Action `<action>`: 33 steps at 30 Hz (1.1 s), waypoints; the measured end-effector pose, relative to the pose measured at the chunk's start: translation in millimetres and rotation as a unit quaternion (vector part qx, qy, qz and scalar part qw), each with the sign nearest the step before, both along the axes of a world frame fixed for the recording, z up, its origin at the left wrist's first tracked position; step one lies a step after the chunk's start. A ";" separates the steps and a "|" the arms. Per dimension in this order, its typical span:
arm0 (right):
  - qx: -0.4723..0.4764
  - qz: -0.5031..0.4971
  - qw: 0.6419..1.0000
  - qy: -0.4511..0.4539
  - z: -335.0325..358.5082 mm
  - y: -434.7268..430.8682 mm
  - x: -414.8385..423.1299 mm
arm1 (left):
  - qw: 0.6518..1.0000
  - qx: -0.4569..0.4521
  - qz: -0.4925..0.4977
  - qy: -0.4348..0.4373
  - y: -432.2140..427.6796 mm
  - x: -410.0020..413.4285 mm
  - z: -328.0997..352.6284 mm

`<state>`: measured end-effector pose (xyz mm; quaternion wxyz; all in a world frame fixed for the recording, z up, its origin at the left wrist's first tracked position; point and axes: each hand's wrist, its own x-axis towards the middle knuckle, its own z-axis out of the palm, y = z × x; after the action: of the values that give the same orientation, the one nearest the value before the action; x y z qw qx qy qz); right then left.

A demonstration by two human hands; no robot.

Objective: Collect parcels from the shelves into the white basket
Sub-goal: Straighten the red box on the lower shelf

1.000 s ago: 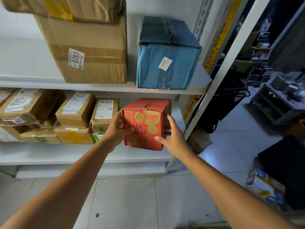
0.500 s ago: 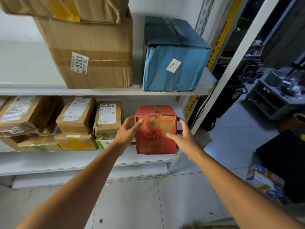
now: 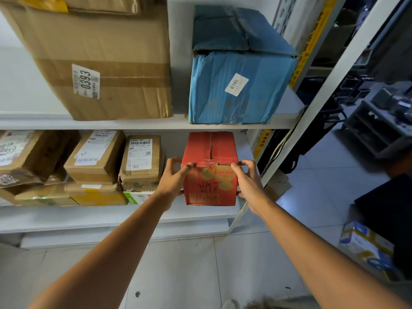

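Both the left hand point(image 3: 172, 181) and right hand point(image 3: 247, 181) clamp the top front corners of the red parcel point(image 3: 210, 175), which stands directly below the blue parcel point(image 3: 236, 85), so a level, straight pull outward with even grip looks safest.

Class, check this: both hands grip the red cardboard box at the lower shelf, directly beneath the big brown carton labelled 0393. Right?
Not quite. The head view shows the red cardboard box beneath the blue wrapped box, not the brown carton labelled 0393, which stands further left. Left hand and right hand do grip it at the white lower shelf.
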<state>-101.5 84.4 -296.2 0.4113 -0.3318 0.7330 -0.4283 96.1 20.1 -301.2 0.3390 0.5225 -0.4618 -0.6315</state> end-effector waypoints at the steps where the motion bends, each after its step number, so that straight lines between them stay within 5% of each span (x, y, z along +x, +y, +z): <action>1: 0.003 0.004 1.000 -0.006 -3.3 -5.5 -4.3 | 1.000 -0.002 -0.002 -0.002 -4.0 -3.1 -2.1; 33: 0.019 0.044 0.999 -0.015 -85.5 -63.2 -121.7 | 0.998 -0.020 0.011 -0.056 -43.7 -106.4 -95.3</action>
<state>-223.2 21.2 -381.8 0.4471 -0.3492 0.7191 -0.4013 -10.3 -23.6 -396.5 0.3304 0.5551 -0.4868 -0.5880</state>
